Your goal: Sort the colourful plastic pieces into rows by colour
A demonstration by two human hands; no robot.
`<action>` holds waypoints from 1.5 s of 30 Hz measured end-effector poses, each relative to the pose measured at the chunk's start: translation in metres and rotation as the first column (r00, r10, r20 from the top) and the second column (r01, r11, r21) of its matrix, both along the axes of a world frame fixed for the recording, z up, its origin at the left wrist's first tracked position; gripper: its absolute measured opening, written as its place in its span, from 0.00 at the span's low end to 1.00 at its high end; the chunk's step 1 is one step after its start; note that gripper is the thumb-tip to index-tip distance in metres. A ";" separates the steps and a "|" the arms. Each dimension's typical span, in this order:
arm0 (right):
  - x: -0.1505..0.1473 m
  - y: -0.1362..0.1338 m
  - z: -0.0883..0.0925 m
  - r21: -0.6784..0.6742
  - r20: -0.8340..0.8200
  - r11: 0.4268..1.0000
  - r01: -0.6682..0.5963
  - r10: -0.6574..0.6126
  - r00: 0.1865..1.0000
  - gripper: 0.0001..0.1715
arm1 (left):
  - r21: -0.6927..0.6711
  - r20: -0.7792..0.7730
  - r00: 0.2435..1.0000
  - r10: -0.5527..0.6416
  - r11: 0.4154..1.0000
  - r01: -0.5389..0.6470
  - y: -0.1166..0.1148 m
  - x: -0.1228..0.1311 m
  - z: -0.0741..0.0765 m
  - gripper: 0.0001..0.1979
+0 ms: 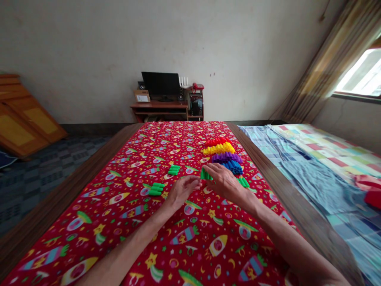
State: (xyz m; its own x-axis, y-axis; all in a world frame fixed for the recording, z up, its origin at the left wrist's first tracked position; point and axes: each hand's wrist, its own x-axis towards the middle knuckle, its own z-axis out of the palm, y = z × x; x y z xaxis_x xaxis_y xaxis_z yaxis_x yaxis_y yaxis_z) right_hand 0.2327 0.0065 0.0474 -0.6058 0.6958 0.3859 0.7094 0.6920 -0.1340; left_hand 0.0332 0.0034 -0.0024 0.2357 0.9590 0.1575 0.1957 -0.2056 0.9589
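My right hand (224, 181) lies palm down on a row of green plastic pieces (206, 174), fingers stretched over them; more green (244, 182) shows past its right side. My left hand (183, 189) hovers just left of that row, fingers loosely curled, with nothing visible in them. Behind the hands lie rows of blue pieces (233, 167), purple pieces (226, 157), yellow pieces (218, 149) and red pieces (217, 141). Two small loose clusters of green pieces (174, 170) (156, 189) rest to the left on the red rocket-print cloth (178, 238).
The cloth covers a long wooden table (74, 182). A bed with a checked sheet (321, 167) runs along the right. A desk with a monitor (162, 85) stands at the far wall, wooden panels (24, 123) lean at left, a curtained window (363, 75) at right.
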 end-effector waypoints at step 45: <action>0.006 -0.019 0.002 -0.193 -0.207 0.978 -0.082 0.042 0.977 0.15 | -0.231 0.182 0.982 -0.051 0.969 0.093 -0.025 0.006 0.025 0.22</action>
